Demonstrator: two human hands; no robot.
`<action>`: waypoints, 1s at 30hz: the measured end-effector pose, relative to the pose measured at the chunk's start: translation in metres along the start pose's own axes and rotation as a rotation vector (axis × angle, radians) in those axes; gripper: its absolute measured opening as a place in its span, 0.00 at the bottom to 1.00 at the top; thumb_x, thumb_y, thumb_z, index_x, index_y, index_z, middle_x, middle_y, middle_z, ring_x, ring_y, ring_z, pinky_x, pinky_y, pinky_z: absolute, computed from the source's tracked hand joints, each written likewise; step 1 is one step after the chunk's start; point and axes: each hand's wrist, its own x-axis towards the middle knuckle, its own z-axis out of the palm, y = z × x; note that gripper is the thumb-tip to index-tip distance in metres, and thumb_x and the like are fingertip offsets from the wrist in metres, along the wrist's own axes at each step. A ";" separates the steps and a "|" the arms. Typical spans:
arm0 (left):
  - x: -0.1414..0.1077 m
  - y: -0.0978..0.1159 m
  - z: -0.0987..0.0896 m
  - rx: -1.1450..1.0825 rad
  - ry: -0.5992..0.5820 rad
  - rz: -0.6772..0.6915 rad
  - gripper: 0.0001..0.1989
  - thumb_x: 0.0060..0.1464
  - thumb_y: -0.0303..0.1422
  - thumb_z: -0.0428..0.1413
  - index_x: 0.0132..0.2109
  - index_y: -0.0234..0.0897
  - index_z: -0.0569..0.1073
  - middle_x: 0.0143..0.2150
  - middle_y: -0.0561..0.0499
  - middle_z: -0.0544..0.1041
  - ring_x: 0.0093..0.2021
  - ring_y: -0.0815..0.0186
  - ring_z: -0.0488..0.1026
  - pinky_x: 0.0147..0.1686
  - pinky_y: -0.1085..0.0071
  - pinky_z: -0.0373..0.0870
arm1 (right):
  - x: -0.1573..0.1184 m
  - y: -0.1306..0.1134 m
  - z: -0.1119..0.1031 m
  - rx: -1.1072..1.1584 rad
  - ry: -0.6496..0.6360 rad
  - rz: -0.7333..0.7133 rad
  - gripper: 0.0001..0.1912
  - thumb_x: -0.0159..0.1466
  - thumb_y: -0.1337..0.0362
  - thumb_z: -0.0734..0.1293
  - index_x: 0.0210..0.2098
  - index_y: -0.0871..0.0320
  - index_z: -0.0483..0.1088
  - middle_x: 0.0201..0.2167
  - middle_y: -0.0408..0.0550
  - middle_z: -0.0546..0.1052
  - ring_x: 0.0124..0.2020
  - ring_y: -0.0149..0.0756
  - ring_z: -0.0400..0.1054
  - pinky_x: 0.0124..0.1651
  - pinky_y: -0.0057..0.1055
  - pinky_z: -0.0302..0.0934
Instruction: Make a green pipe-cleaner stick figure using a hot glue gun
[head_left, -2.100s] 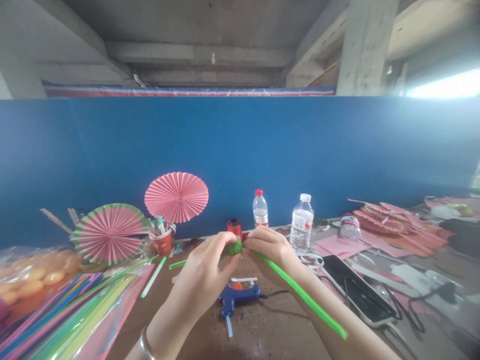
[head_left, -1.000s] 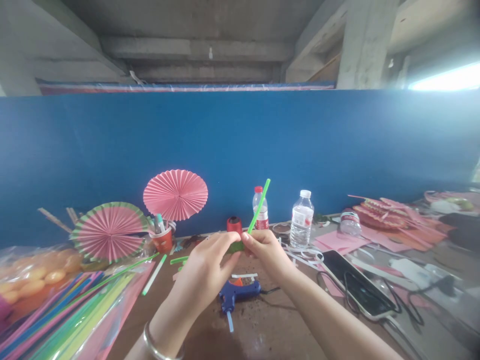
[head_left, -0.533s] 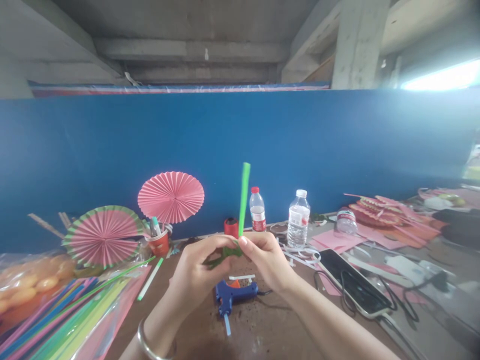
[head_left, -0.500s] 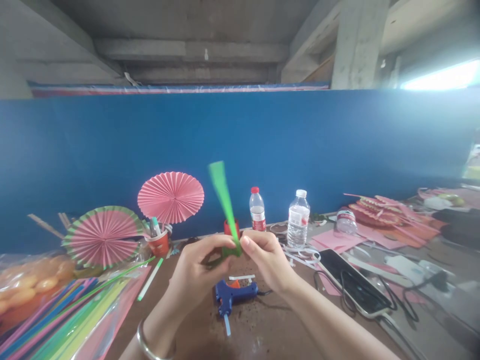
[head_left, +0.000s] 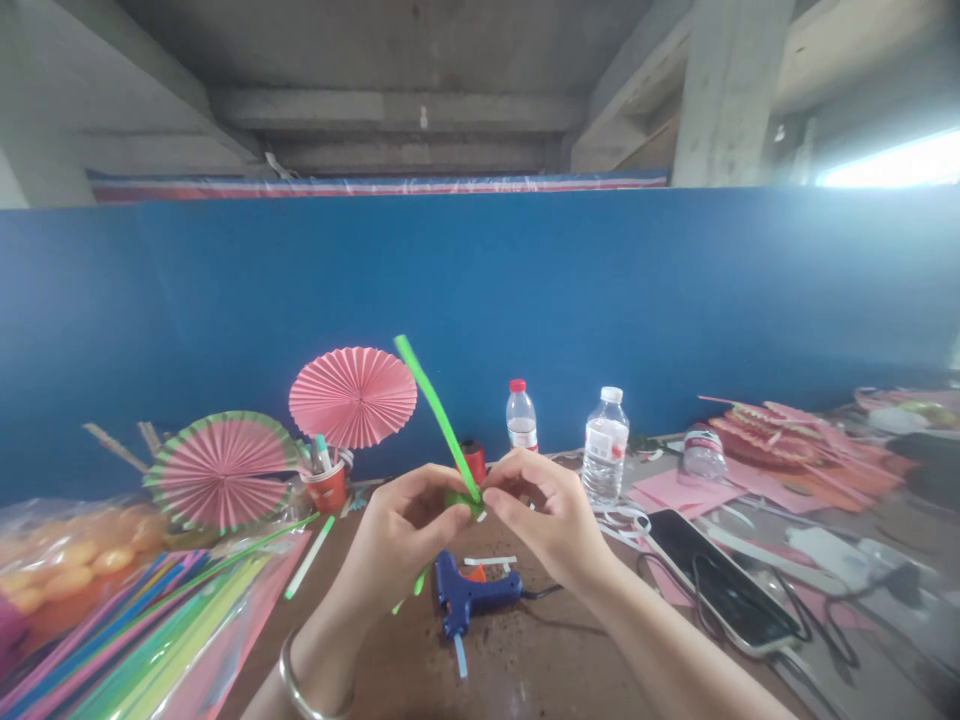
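Note:
A bright green strip (head_left: 437, 408), perhaps paper or a pipe cleaner, rises up and leans left from between my hands. My left hand (head_left: 416, 530) pinches its lower part, where a bunched green piece shows between thumb and fingers. My right hand (head_left: 544, 510) is closed at the strip's base, thumb and fingertips meeting close to the left ones. Small green ends hang below my left hand. On the table just under my hands lies a blue glue gun (head_left: 474, 595) with a glue stick poking out of its back. A short white strip (head_left: 490, 561) lies beside it.
Pink folded paper fans (head_left: 352, 397) stand at the back left by a red cup (head_left: 327, 488) of pens. Colourful strips in plastic (head_left: 150, 640) lie at left. Two bottles (head_left: 606, 447) stand behind my right hand. A phone (head_left: 721, 580) with cables and pink paper (head_left: 682, 490) lie right.
The green strip has turned from a broad, blurred face to a narrow edge and leans further left. My hands stay together around its base. The view has shifted slightly.

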 end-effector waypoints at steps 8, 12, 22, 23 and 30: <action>-0.028 -0.054 -0.038 -0.424 0.232 -0.450 0.09 0.44 0.34 0.58 0.31 0.34 0.69 0.30 0.49 0.76 0.25 0.70 0.71 0.28 0.74 0.67 | 0.003 0.015 0.001 -0.147 -0.120 0.112 0.07 0.59 0.62 0.60 0.29 0.58 0.67 0.26 0.42 0.71 0.26 0.29 0.62 0.28 0.24 0.56; -0.065 -0.085 -0.044 -0.573 0.399 -0.720 0.10 0.39 0.33 0.62 0.30 0.34 0.71 0.28 0.49 0.77 0.23 0.71 0.70 0.25 0.77 0.66 | 0.007 0.033 -0.001 -0.225 -0.182 0.194 0.08 0.59 0.61 0.60 0.31 0.57 0.68 0.26 0.41 0.71 0.25 0.29 0.62 0.28 0.25 0.56; -0.088 -0.130 -0.030 -0.756 0.417 -0.705 0.10 0.37 0.33 0.63 0.26 0.35 0.69 0.26 0.50 0.77 0.22 0.72 0.70 0.24 0.78 0.65 | 0.017 0.091 0.010 -0.613 -0.434 0.327 0.08 0.58 0.62 0.59 0.33 0.55 0.69 0.28 0.42 0.74 0.30 0.32 0.67 0.34 0.26 0.57; -0.088 -0.134 -0.031 -0.743 0.442 -0.704 0.11 0.36 0.33 0.63 0.26 0.35 0.69 0.26 0.50 0.77 0.22 0.71 0.70 0.24 0.78 0.65 | 0.017 0.102 0.007 -0.759 -0.484 0.379 0.09 0.59 0.65 0.58 0.34 0.54 0.69 0.30 0.42 0.74 0.31 0.31 0.68 0.35 0.26 0.57; -0.088 -0.149 -0.041 -0.693 0.351 -0.613 0.07 0.44 0.34 0.59 0.29 0.36 0.70 0.28 0.53 0.76 0.27 0.69 0.71 0.30 0.75 0.65 | 0.003 0.186 -0.014 -1.097 -0.486 0.677 0.06 0.59 0.70 0.61 0.32 0.66 0.69 0.31 0.53 0.73 0.33 0.36 0.68 0.38 0.34 0.60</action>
